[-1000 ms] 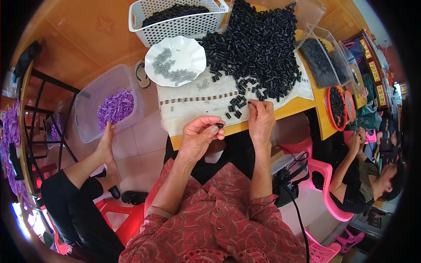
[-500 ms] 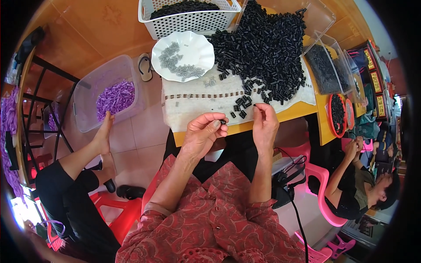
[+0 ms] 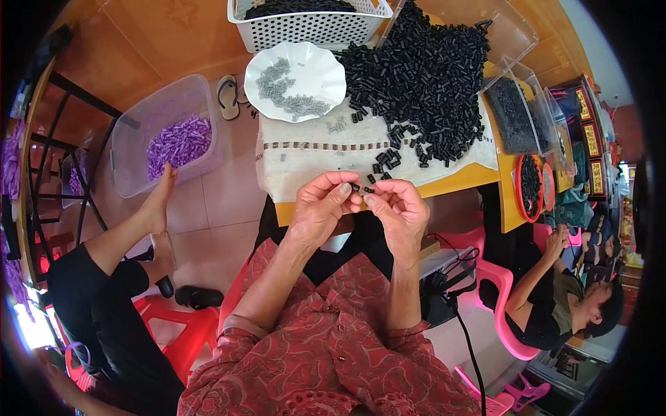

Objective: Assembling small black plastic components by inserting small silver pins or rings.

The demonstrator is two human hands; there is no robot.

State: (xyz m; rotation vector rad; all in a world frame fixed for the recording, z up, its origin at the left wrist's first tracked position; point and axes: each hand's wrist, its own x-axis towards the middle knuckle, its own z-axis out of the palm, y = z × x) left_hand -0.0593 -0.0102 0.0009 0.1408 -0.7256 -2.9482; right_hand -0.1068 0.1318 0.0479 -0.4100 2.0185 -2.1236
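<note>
My left hand is closed in a pinch around a small black plastic piece above the table's front edge. Close beside it, my right hand pinches another small black piece at its fingertips. The two hands nearly meet, and part of each piece is hidden by fingers. Just beyond them, several loose black pieces lie on a white cloth. They trail off a large heap of black pieces. A white scalloped plate to the far left holds small clear-grey parts.
A white perforated basket of black pieces stands at the back. Clear bins and a red-rimmed tray are on the right. A clear tub with purple pieces sits on the floor at left. People sit on both sides; a black cable hangs at right.
My right hand has come left and down from the loose pieces, toward my left hand, and a black piece now shows at its fingertips. The left hand keeps its piece.
</note>
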